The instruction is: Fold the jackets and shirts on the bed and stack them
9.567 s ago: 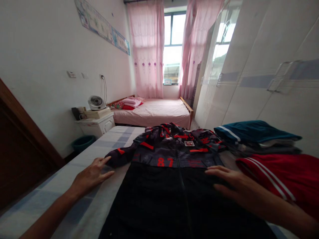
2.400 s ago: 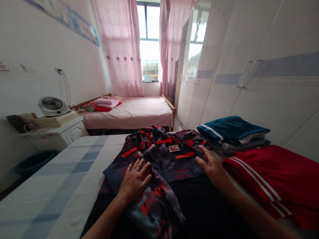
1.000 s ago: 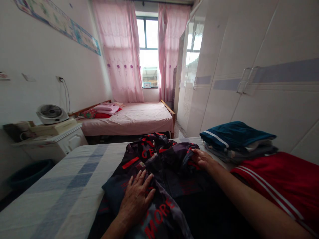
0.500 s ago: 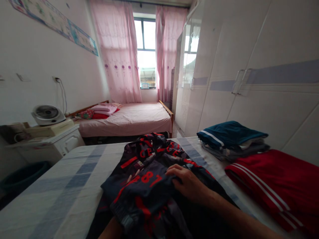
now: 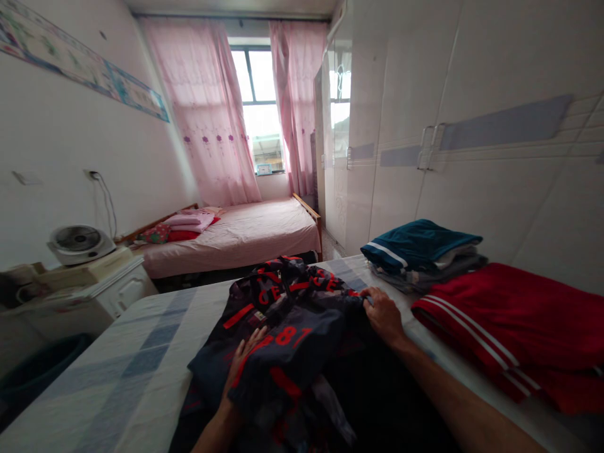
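A dark jacket (image 5: 311,333) with red lettering and the red number 81 lies on the bed in front of me, its collar toward the far edge. My left hand (image 5: 243,355) rests on it at the left with fingers stretched out flat, partly hidden by a folded-over sleeve. At the jacket's right side, my right hand (image 5: 383,314) has its fingers curled round the dark fabric near a red stripe. The lower part of the jacket runs out of view at the bottom.
Folded red clothing (image 5: 509,321) with white stripes lies at right, beside a stack topped by teal clothing (image 5: 425,245). A wardrobe (image 5: 401,113) lines the right. Beyond stands a pink-covered bed (image 5: 250,229); at left are a fan (image 5: 80,242) and a dark tub (image 5: 44,362).
My right hand has moved right and outward, from the number to the jacket's right side, drawing fabric with it. More of my left hand shows now. The view has shifted slightly right.
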Action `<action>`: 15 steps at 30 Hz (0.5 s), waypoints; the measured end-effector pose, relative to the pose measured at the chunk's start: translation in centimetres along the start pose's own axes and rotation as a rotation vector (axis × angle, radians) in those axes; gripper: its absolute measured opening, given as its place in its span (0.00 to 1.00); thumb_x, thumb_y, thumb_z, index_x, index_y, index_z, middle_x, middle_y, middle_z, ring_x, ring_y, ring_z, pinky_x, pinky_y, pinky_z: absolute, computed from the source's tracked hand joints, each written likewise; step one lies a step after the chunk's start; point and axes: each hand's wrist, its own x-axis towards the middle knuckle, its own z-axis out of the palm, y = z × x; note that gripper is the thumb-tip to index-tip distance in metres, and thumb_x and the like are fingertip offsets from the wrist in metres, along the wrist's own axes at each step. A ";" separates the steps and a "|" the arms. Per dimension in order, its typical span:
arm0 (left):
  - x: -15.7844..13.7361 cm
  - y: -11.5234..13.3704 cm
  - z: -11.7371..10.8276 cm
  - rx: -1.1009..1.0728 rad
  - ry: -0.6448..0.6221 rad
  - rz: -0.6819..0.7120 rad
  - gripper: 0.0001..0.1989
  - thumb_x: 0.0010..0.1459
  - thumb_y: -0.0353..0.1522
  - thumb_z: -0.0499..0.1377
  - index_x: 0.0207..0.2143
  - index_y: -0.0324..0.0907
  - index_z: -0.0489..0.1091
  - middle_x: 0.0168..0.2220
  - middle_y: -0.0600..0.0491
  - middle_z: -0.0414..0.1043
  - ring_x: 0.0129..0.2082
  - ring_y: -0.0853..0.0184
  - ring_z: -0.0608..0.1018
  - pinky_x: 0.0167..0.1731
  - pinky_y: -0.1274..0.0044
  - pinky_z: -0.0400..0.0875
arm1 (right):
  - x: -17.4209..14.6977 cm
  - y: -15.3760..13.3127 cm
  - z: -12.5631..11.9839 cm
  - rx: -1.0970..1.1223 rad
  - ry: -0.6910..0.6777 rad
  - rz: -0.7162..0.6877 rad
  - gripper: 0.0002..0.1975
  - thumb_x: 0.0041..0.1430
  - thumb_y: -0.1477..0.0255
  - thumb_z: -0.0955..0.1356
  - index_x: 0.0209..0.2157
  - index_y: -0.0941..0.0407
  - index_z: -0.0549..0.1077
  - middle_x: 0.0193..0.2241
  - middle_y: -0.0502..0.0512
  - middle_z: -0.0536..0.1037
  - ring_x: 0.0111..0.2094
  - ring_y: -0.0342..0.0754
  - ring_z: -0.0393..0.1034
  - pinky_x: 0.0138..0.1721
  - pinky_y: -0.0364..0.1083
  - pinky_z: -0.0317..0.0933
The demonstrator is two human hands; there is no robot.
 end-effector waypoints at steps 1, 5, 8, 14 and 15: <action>0.0 0.5 -0.7 0.004 -0.035 -0.006 0.26 0.56 0.33 0.50 0.59 0.50 0.58 0.61 0.51 0.58 0.60 0.61 0.61 0.58 0.66 0.51 | 0.3 0.7 0.1 0.001 0.022 0.039 0.10 0.54 0.77 0.59 0.35 0.55 0.68 0.36 0.55 0.74 0.40 0.48 0.67 0.42 0.46 0.57; 0.0 2.2 -2.7 -0.026 -0.145 -0.065 0.29 0.54 0.33 0.53 0.60 0.48 0.57 0.63 0.50 0.53 0.62 0.60 0.57 0.60 0.63 0.47 | 0.5 2.9 0.6 0.009 0.039 0.058 0.15 0.48 0.82 0.58 0.36 0.55 0.67 0.37 0.55 0.72 0.41 0.48 0.67 0.45 0.45 0.58; 0.1 2.5 -3.0 -0.147 -0.067 -0.117 0.25 0.54 0.32 0.51 0.56 0.43 0.63 0.59 0.48 0.60 0.59 0.61 0.63 0.58 0.66 0.55 | 0.2 3.1 0.9 0.017 0.028 0.007 0.22 0.46 0.83 0.58 0.44 0.55 0.67 0.43 0.57 0.70 0.47 0.48 0.65 0.49 0.45 0.57; 0.4 2.9 -4.6 -0.431 0.107 -0.177 0.22 0.54 0.29 0.47 0.52 0.41 0.67 0.52 0.48 0.68 0.49 0.63 0.72 0.50 0.70 0.66 | -0.3 2.0 0.6 0.027 -0.015 -0.080 0.25 0.50 0.80 0.60 0.51 0.53 0.65 0.49 0.57 0.67 0.51 0.52 0.61 0.50 0.50 0.56; 0.5 3.1 -5.3 -0.477 0.072 -0.177 0.23 0.54 0.29 0.47 0.51 0.41 0.67 0.51 0.48 0.69 0.47 0.64 0.73 0.48 0.71 0.67 | -0.4 1.9 0.5 0.023 -0.023 -0.092 0.25 0.50 0.80 0.60 0.51 0.52 0.65 0.50 0.56 0.67 0.52 0.53 0.60 0.50 0.51 0.56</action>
